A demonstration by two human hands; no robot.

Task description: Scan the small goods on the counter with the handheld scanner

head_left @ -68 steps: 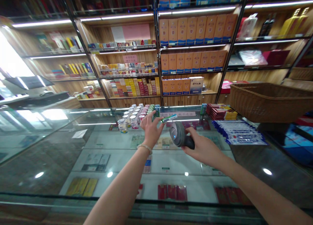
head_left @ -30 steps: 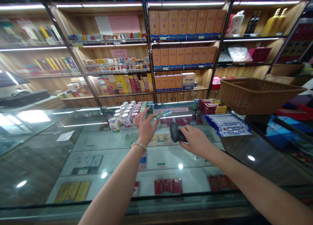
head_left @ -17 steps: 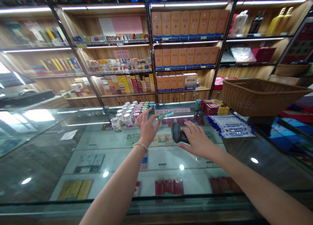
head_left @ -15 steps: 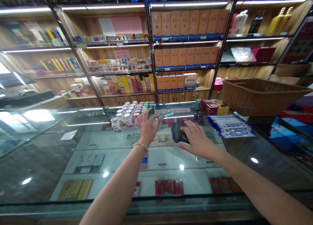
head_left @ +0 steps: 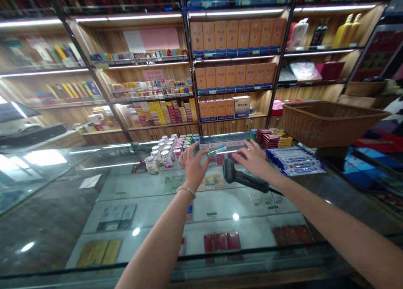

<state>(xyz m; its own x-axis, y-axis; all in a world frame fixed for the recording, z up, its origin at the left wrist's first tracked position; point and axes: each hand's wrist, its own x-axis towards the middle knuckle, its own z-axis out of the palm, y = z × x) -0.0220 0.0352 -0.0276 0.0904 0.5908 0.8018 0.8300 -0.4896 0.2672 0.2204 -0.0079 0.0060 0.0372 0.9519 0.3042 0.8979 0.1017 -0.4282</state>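
A slim green-and-white pack [head_left: 216,150], perhaps a stick of gum or candy, is pinched between the thumb and fingers of my left hand [head_left: 194,165] above the glass counter. My right hand [head_left: 252,159] is off to the right with its fingers apart and nothing in it. Below that hand a black barcode scanner [head_left: 244,178] lies on the glass, its head toward the left and its cable running right under my wrist. Several small jars [head_left: 166,158] with white lids stand in rows just left of my left hand, along with pink and green containers.
Blue-and-white packets [head_left: 296,161] are spread at the right, beside stacked red and yellow boxes [head_left: 273,139]. A wicker basket [head_left: 330,123] stands behind them. Under the glass counter [head_left: 151,213] lie flat packs. Shelves of orange boxes [head_left: 233,39] line the back wall.
My right hand has come off the scanner and moved up and away, leaving it lying on the counter. The left hand still holds the slim pack, slightly shifted to the right.
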